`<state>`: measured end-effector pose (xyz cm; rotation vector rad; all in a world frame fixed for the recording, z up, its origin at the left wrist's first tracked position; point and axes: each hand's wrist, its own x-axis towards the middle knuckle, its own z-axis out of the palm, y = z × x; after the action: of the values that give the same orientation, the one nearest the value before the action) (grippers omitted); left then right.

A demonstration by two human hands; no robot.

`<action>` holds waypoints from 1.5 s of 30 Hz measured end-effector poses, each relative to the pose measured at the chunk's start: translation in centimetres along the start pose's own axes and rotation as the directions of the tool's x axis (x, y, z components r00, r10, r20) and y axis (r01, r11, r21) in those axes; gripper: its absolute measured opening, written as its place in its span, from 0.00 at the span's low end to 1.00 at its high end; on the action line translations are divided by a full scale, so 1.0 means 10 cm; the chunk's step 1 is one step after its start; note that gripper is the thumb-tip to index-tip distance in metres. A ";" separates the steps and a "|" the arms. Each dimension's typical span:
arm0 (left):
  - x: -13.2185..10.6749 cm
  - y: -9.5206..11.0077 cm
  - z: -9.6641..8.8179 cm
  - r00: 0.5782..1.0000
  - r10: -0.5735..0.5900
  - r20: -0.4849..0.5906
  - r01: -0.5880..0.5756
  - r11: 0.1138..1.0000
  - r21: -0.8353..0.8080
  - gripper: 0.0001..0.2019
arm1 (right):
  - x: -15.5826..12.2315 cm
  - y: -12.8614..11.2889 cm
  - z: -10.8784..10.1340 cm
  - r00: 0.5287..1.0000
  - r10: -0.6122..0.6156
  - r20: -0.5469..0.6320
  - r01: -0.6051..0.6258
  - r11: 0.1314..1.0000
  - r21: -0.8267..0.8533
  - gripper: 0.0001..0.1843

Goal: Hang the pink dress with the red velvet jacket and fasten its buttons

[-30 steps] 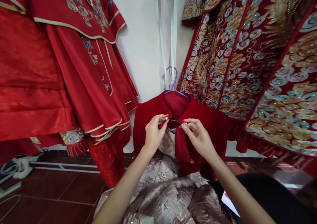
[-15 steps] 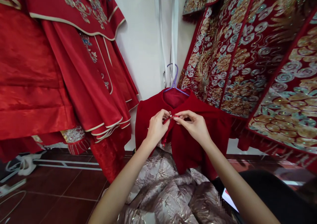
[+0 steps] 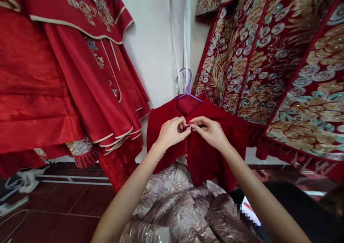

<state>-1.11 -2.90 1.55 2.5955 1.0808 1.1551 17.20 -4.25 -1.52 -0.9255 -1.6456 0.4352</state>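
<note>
A short red velvet jacket (image 3: 161, 128) hangs on a purple hanger (image 3: 189, 87) in front of me. My left hand (image 3: 170, 132) pinches the left side of its collar, fingers closed round the fastening. My right hand (image 3: 212, 132) pinches the right side of the collar. The fingertips of both hands meet at the small clasp (image 3: 189, 124) at the neck, and the two front edges are drawn together there.
Red satin embroidered robes (image 3: 67, 74) hang on the left. A red garment with gold and teal swirl embroidery (image 3: 268, 63) hangs on the right. Pinkish brocade fabric (image 3: 182, 210) lies heaped below the jacket. White straps (image 3: 185, 38) run down the white wall. Dark red floor tiles (image 3: 59, 210) lie lower left.
My hands came together from apart, pulling the two collar sides closed at the neck. The jacket front, open a second ago, now overlaps.
</note>
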 end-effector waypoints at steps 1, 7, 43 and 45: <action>0.01 0.01 0.00 1.000 0.006 -0.010 -0.006 1.000 0.014 0.07 | 0.00 0.00 -0.01 1.000 -0.002 0.007 0.002 1.000 0.000 0.12; 0.04 0.04 0.01 0.999 0.044 0.016 -0.044 0.998 0.046 0.05 | 0.02 0.01 0.02 1.000 -0.013 0.010 0.013 0.999 0.032 0.12; -0.54 -0.08 0.87 0.828 -0.561 -0.005 0.274 0.411 -0.870 0.20 | -0.70 0.38 0.29 0.924 0.375 0.069 -0.381 0.920 0.093 0.22; -0.59 -0.10 0.92 0.819 -0.571 -0.057 0.276 0.478 -0.834 0.20 | -0.73 0.33 0.21 0.929 0.365 0.068 -0.371 0.920 0.125 0.17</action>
<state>1.90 -4.27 -8.85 1.3415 0.8705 1.4944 16.70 -7.35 -9.18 -1.1322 -1.4592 0.8198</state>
